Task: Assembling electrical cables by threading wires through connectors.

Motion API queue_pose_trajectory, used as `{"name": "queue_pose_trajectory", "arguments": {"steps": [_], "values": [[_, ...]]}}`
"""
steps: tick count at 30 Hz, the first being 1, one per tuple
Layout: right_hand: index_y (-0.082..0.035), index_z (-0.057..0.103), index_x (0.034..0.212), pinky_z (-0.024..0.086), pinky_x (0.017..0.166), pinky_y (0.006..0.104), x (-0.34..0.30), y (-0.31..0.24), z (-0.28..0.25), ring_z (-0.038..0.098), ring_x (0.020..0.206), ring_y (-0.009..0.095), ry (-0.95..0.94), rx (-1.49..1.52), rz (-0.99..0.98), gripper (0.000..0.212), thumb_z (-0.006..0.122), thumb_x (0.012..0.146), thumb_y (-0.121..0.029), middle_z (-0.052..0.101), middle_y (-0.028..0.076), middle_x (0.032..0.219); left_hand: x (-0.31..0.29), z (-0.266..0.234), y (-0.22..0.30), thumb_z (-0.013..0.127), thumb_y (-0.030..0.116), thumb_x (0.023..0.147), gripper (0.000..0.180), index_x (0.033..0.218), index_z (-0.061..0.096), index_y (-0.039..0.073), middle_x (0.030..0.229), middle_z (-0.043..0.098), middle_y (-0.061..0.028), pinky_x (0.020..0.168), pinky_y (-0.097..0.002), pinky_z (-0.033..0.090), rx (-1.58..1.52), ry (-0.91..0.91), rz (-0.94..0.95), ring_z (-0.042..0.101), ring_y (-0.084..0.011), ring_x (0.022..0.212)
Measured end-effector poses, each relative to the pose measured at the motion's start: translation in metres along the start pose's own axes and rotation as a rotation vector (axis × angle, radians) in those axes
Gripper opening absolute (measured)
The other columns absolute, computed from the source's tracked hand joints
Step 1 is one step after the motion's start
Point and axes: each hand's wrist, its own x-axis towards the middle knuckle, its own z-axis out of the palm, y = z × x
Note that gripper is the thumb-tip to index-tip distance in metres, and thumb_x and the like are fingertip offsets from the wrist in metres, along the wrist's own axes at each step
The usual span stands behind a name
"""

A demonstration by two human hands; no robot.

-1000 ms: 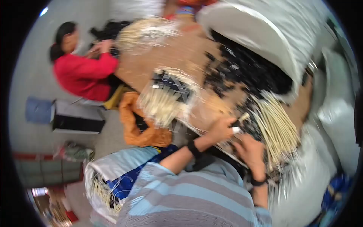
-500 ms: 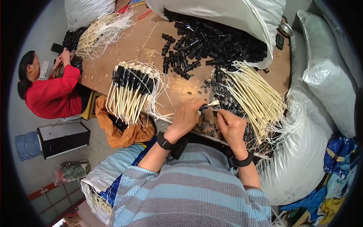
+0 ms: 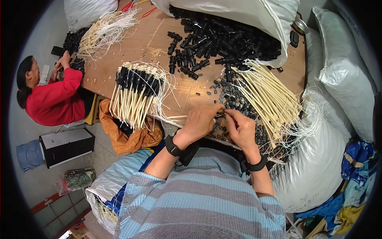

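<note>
The two hands are brought together over the near edge of a brown table (image 3: pixel 185 85), their fingertips almost touching. The left hand (image 3: pixel 201 120) is closed on a small dark piece (image 3: pixel 220 114), which is mostly hidden by the fingers and is held in the gap between the hands. The right hand (image 3: pixel 241 126) is curled, its thumb and forefinger drawn close to that piece; whether anything is pinched there cannot be told. To the left, pale rods fitted with black connectors (image 3: pixel 137 81) are gathered in a bundle. Beyond the right hand, loose pale rods (image 3: pixel 270 101) with white strings are laid beside scattered small dark bits (image 3: pixel 234 95). Farther back, a heap of black connectors (image 3: pixel 207 44) is spilled at the mouth of a white sack (image 3: pixel 274 24). At far left, a co-worker in red (image 3: pixel 53 95) is seated at the table.
</note>
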Motion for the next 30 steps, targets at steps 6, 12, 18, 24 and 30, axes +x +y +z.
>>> {"name": "queue_pose_trajectory", "arguments": {"steps": [6,12,18,24,30], "values": [[-0.004,0.065,0.102,0.048,0.054,0.0365,0.000,-0.012,-0.004,0.063,0.060,0.031,-0.107,0.106,-0.152,0.015,0.062,0.087,-0.008,0.061,0.015,0.067,-0.011,-0.002,-0.001,0.056,-0.002,0.071,0.041,0.110,0.061,0.006,0.092,0.066,-0.0101,0.079,-0.0405,0.048,-0.331,0.032,0.022,0.064,-0.0304,0.094],[-0.006,0.065,0.096,0.047,0.052,0.0363,-0.010,-0.012,-0.006,0.062,0.058,0.032,-0.093,0.040,-0.061,0.009,0.062,0.090,-0.012,0.062,0.015,0.067,-0.012,-0.004,-0.004,0.066,0.004,0.070,0.008,0.077,0.063,0.008,0.081,0.061,-0.0046,0.069,-0.0347,0.044,-0.231,0.361,0.339,0.058,-0.0239,0.076],[-0.001,0.067,0.093,0.044,0.050,0.0316,-0.010,-0.013,-0.002,0.059,0.051,0.021,-0.187,0.219,0.021,0.010,0.059,0.090,-0.006,0.057,0.013,0.061,-0.018,0.002,-0.005,0.064,0.000,0.071,0.010,0.077,0.062,0.007,0.081,0.059,-0.0041,0.069,-0.0327,0.047,-0.335,0.250,0.369,0.060,-0.0235,0.080],[0.000,0.067,0.088,0.030,0.048,0.0209,-0.015,0.009,0.000,0.037,0.054,0.000,0.008,0.418,0.424,0.013,0.061,0.091,-0.010,0.045,-0.008,0.058,-0.005,-0.042,-0.070,0.060,-0.008,0.070,0.038,0.105,0.063,0.006,0.088,0.064,-0.0130,0.068,-0.0340,0.051,0.229,0.411,-0.002,0.063,-0.0271,0.078],[0.000,0.066,0.085,0.027,0.047,0.0204,-0.015,0.011,0.000,0.035,0.053,-0.001,-0.046,0.520,0.543,0.014,0.062,0.092,-0.011,0.045,-0.009,0.057,0.032,-0.029,-0.082,0.062,-0.008,0.070,0.039,0.107,0.061,0.004,0.084,0.062,-0.0136,0.064,-0.0356,0.049,0.200,0.272,0.232,0.062,-0.0273,0.075]]}}
